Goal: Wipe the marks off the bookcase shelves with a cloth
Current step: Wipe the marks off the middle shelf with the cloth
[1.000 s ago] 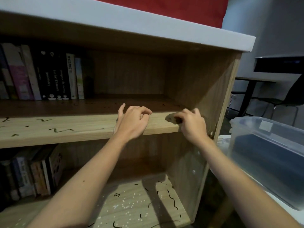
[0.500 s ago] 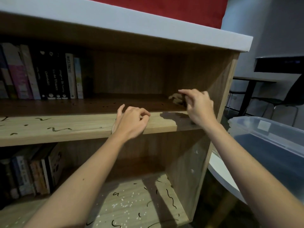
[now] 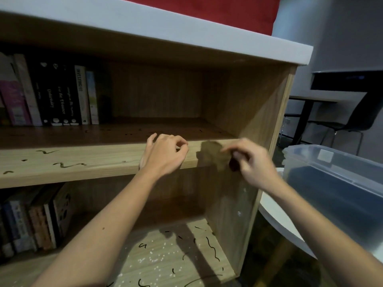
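Note:
A wooden bookcase has an upper shelf (image 3: 93,160) whose front part carries black squiggly marks at the left. My right hand (image 3: 251,162) grips a brown cloth (image 3: 213,155) and presses it on the shelf's front right corner, beside the right side panel. My left hand (image 3: 163,155) rests on the shelf's front edge just left of the cloth, fingers curled over the edge. The lower shelf (image 3: 165,257) shows several black marks and white specks.
Books (image 3: 60,96) stand at the left of the upper shelf, and more books (image 3: 35,222) fill the left of the lower one. A clear plastic bin (image 3: 339,183) sits on a white round table (image 3: 277,220) right of the bookcase. A black chair (image 3: 352,121) stands behind.
My right hand pulled the cloth from deeper in on the shelf back to the front right corner. My left hand stayed on the shelf edge.

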The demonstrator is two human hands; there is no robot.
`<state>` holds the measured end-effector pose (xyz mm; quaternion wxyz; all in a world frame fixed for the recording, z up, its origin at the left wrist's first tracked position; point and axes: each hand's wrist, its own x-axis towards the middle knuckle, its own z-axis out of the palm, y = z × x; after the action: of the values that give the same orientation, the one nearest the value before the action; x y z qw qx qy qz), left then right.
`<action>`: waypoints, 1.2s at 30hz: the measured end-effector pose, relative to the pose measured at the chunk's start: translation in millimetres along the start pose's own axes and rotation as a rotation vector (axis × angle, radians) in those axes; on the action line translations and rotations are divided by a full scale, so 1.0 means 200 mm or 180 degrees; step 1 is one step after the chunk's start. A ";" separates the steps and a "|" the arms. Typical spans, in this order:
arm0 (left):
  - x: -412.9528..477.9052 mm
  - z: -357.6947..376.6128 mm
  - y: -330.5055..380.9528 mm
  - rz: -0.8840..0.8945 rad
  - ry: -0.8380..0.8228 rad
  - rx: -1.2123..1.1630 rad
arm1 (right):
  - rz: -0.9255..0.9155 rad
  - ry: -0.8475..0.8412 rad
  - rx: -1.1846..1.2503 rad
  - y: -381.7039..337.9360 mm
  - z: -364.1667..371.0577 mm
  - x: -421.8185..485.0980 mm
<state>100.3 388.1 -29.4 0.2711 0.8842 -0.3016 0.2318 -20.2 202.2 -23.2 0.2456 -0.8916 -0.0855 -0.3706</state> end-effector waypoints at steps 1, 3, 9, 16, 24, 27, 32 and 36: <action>0.00 0.00 -0.01 0.0009 -0.0011 -0.0010 | 0.0129 0.0312 -0.0130 0.02 -0.02 0.06; 0.01 0.00 -0.01 0.0061 -0.0118 0.0000 | 0.0610 0.0194 -0.0573 0.05 -0.01 0.18; 0.10 -0.03 0.02 0.0124 -0.0843 0.0435 | 0.1364 -0.0897 -0.0939 0.15 0.14 0.26; 0.48 -0.02 0.12 0.0055 -0.1829 0.0249 | 0.1626 -0.1734 -0.1139 0.21 0.17 0.39; 0.64 0.07 0.04 -0.0878 -0.2890 0.0423 | 0.1928 -0.1409 -0.1253 0.30 0.24 0.51; 0.64 0.07 -0.07 -0.1295 -0.2489 -0.0263 | 0.2639 -0.1488 0.0444 0.27 0.22 0.58; 0.65 0.08 0.02 -0.1235 -0.2289 -0.0455 | 0.1971 -0.0313 0.1285 0.44 0.06 0.58; 0.61 0.27 0.30 -0.0516 -0.2173 0.0408 | 0.1404 -0.0967 -0.0243 0.55 0.13 0.50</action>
<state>161.0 264.4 21.1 0.1161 0.9470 -0.2884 -0.0809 103.7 116.9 -9.7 0.2710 -0.9427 0.0890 -0.1730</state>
